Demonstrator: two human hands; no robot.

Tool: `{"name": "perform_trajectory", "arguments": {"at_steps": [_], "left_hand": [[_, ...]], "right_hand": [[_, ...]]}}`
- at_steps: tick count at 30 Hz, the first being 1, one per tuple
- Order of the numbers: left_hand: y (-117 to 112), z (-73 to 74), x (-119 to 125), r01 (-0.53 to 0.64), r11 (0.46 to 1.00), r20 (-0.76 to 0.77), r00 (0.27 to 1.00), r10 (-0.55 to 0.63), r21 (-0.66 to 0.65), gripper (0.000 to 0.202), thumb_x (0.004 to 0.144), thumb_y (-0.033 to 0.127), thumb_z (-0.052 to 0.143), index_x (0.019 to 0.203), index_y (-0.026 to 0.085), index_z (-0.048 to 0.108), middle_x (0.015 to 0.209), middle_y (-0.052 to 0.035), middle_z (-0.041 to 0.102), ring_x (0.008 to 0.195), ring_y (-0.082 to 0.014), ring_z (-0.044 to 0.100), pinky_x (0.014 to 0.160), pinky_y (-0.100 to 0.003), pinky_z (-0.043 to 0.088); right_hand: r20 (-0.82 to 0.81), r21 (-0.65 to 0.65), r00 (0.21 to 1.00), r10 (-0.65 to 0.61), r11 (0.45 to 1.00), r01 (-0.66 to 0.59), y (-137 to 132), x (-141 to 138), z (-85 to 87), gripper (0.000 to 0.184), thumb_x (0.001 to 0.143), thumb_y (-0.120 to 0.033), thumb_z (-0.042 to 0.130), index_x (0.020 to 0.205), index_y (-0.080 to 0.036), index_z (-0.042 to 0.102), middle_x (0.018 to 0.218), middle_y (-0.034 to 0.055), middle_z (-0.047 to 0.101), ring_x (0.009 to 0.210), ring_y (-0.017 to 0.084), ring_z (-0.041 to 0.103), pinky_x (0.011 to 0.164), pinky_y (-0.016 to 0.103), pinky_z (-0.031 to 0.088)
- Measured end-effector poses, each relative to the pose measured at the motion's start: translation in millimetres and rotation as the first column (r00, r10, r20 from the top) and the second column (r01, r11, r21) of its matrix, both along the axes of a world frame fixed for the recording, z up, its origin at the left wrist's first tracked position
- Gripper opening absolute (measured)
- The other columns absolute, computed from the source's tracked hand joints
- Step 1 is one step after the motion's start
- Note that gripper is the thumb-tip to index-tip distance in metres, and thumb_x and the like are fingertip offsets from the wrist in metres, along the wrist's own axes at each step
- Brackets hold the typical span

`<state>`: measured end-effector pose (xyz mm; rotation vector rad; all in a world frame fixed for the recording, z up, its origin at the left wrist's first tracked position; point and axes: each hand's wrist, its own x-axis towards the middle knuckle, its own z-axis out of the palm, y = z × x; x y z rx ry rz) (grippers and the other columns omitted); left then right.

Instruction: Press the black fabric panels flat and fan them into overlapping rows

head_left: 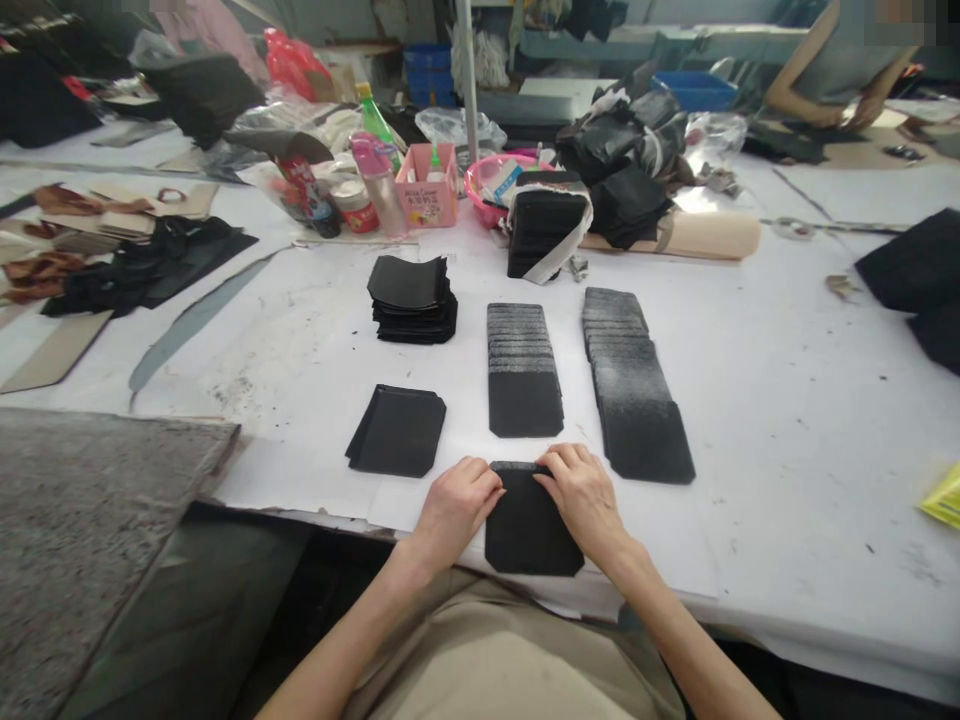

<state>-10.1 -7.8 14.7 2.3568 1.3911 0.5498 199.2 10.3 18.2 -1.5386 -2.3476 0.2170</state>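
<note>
A black panel with clipped corners lies flat at the table's front edge, a grey strip along its far side. My left hand pinches its far left corner, fingers pressed together. Near the far right corner, my right hand grips the same edge between thumb and fingers. Just beyond is a fanned row of black panels with grey edges showing. To its right lies a longer fanned row. A few black panels rest at the left, and behind them stands a taller stack.
On the white table, a bound black bundle, a pink box, a pink-capped bottle and a rolled sheet stand farther back. A rough grey board is at left. Another person's arms rest on the far right table.
</note>
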Motion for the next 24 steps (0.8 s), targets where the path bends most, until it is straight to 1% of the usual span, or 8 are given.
{"name": "perform_trajectory", "arguments": {"at_steps": [2, 4, 6, 9, 13, 17, 19, 24], "left_hand": [[4.0, -0.4, 1.9, -0.016, 1.0, 0.003, 1.0, 0.016, 0.007, 0.005, 0.094, 0.019, 0.053, 0.098, 0.019, 0.057, 0.094, -0.0038, 0.058, 0.088, -0.0183, 0.057, 0.076, -0.031, 0.05], [9.0, -1.3, 5.0, -0.023, 0.999, -0.021, 0.999, 0.024, 0.049, 0.022, 0.093, 0.015, 0.055, 0.115, 0.019, 0.054, 0.105, -0.0067, 0.057, 0.096, -0.0197, 0.057, 0.082, -0.033, 0.051], [14.0, -2.3, 8.5, -0.004, 0.996, -0.069, 0.998, 0.01, 0.091, 0.032, 0.091, 0.012, 0.056, 0.122, 0.019, 0.051, 0.111, -0.0088, 0.056, 0.102, -0.0214, 0.056, 0.085, -0.036, 0.051], [18.5, -3.1, 11.6, 0.038, 0.993, -0.096, 0.995, -0.027, 0.116, 0.023, 0.09, 0.011, 0.058, 0.112, 0.018, 0.056, 0.104, -0.0074, 0.058, 0.098, -0.0216, 0.056, 0.083, -0.036, 0.052], [17.6, -3.9, 11.0, 0.04, 0.987, -0.044, 0.998, -0.033, 0.153, 0.01, 0.094, 0.015, 0.053, 0.101, 0.018, 0.059, 0.093, -0.0055, 0.058, 0.091, -0.0199, 0.055, 0.077, -0.034, 0.051], [14.5, -7.2, 9.4, 0.072, 0.973, -0.069, 0.996, -0.058, 0.219, 0.012, 0.096, 0.018, 0.049, 0.094, 0.018, 0.061, 0.088, -0.0051, 0.057, 0.087, -0.0198, 0.054, 0.074, -0.033, 0.048], [13.6, -9.2, 8.6, 0.105, 0.965, -0.1, 0.992, -0.082, 0.242, 0.012, 0.096, 0.018, 0.05, 0.093, 0.017, 0.061, 0.087, -0.0053, 0.057, 0.087, -0.0202, 0.053, 0.075, -0.033, 0.048], [13.3, -11.4, 5.9, 0.145, 0.953, -0.139, 0.984, -0.111, 0.265, 0.013, 0.097, 0.017, 0.048, 0.1, 0.016, 0.061, 0.09, -0.0063, 0.059, 0.089, -0.0208, 0.053, 0.077, -0.035, 0.048]], "right_hand": [[-0.003, -0.02, 1.0, 0.008, 1.0, -0.008, 0.6, 0.0, -0.3, 0.007, 0.088, -0.013, 0.062, 0.091, -0.019, 0.06, 0.093, 0.0063, 0.062, 0.09, 0.023, 0.055, 0.078, 0.035, 0.045], [-0.021, -0.035, 1.0, 0.022, 0.999, -0.022, 0.4, 1.1, 0.3, 0.007, 0.089, -0.013, 0.062, 0.089, -0.019, 0.059, 0.091, 0.0058, 0.062, 0.088, 0.023, 0.055, 0.077, 0.035, 0.044], [-0.048, -0.042, 0.998, 0.043, 0.998, -0.045, 0.6, 2.9, 0.6, 0.005, 0.09, -0.014, 0.059, 0.089, -0.019, 0.058, 0.089, 0.0057, 0.062, 0.088, 0.023, 0.054, 0.077, 0.035, 0.044], [-0.102, -0.031, 0.992, 0.078, 0.996, -0.082, 1.5, 6.1, -1.0, 0.008, 0.094, -0.016, 0.053, 0.092, -0.019, 0.06, 0.089, 0.0062, 0.062, 0.089, 0.022, 0.054, 0.078, 0.035, 0.045], [-0.161, -0.003, 0.978, 0.13, 0.991, -0.132, 3.1, 11.0, -6.6, 0.017, 0.097, -0.021, 0.049, 0.108, -0.02, 0.062, 0.092, 0.0066, 0.064, 0.092, 0.023, 0.055, 0.08, 0.037, 0.046], [-0.161, 0.018, 0.969, 0.186, 0.983, -0.185, 3.3, 15.5, -14.2, 0.018, 0.098, -0.023, 0.049, 0.098, -0.021, 0.067, 0.091, 0.0055, 0.064, 0.089, 0.021, 0.054, 0.078, 0.034, 0.046], [-0.158, 0.032, 0.966, 0.202, 0.979, -0.2, 2.2, 17.1, -17.5, 0.019, 0.098, -0.022, 0.048, 0.097, -0.02, 0.067, 0.093, 0.0055, 0.064, 0.09, 0.02, 0.054, 0.079, 0.034, 0.045], [-0.159, 0.089, 0.959, 0.236, 0.97, -0.224, -1.9, 19.5, -20.0, 0.023, 0.099, -0.017, 0.045, 0.109, -0.02, 0.065, 0.107, 0.0086, 0.062, 0.103, 0.022, 0.053, 0.087, 0.036, 0.046]]}}
